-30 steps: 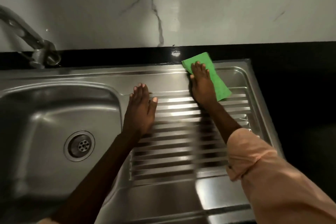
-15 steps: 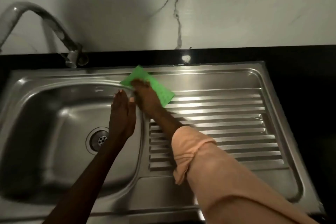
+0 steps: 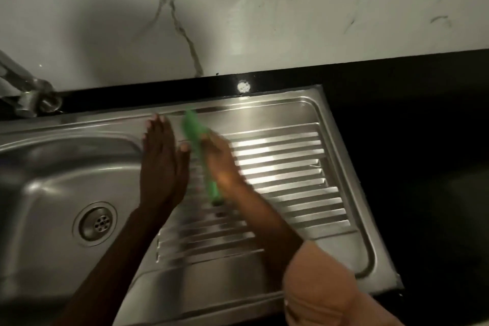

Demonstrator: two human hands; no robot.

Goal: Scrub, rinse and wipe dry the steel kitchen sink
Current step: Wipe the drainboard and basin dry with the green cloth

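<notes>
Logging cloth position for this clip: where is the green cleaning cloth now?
In the head view, the green cleaning cloth lies under the right hand on the ribbed steel drainboard, just right of the left hand.

Steel sink (image 3: 264,276) bare; green scrub pad (image 3: 201,152) on ribbed drainboard (image 3: 285,167).

Head view: worn high, close, tilted down on ribbed stainless steel sink drainboard (image 3: 285,167).
Facing: white veined marble wall (image 3: 264,13).

Nothing readable is showing anywhere: no lettering, brand, number or sign is appearing on the steel sink (image 3: 291,111) (its surfaces are showing only glare and ridges).
</notes>
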